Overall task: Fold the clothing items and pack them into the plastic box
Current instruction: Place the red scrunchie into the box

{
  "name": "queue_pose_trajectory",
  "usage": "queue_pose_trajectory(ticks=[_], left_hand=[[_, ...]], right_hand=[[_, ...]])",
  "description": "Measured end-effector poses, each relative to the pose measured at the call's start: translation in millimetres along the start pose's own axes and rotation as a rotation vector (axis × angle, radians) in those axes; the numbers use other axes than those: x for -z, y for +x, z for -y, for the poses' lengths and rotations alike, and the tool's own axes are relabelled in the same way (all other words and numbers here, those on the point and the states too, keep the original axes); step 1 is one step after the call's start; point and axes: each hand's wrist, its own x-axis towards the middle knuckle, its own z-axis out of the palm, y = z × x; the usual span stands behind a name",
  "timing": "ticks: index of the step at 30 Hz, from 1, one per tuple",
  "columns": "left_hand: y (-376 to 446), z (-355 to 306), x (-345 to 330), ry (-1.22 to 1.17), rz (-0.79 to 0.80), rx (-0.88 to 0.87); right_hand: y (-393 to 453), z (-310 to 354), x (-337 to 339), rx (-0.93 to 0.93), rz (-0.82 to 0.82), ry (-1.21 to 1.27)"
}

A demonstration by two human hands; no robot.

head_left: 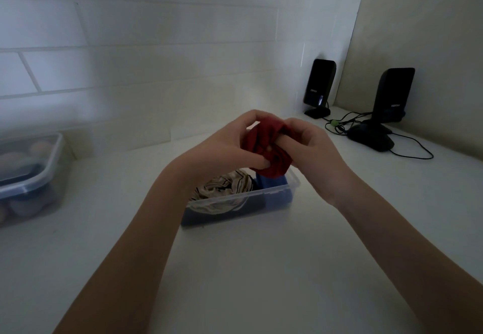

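A small red garment (269, 150) is bunched up in the air between both hands, just above the clear plastic box (261, 197). My left hand (230, 145) grips its left side with thumb and fingers. My right hand (313, 145) pinches its upper right edge. The open box stands on the white table and holds a striped beige item (222, 186) on the left, a blue item (273, 182) on the right and dark cloth low down.
A second lidded plastic container (28, 174) with rounded things inside stands at the left edge. Two black speakers (318, 85) (392, 96), a black mouse (371, 139) and cables (413, 148) occupy the back right corner. White walls close in behind.
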Motion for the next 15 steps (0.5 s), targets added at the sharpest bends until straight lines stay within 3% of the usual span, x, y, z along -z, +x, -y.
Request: queue_pose_trajectory(ticks=[5,9,15], left_hand=[[3,1,1,-0.038,-0.188,0.030],[-1,2,1,0.116,-0.323,0.014],[-7,7,-1,0.407,-0.255,-0.042]], right_hand=[[2,-1,4,-0.054,-0.070,0.073],[1,-5,1,-0.046,-0.126,-0.095],[2,-12,-4,0.010,-0.004,-0.456]])
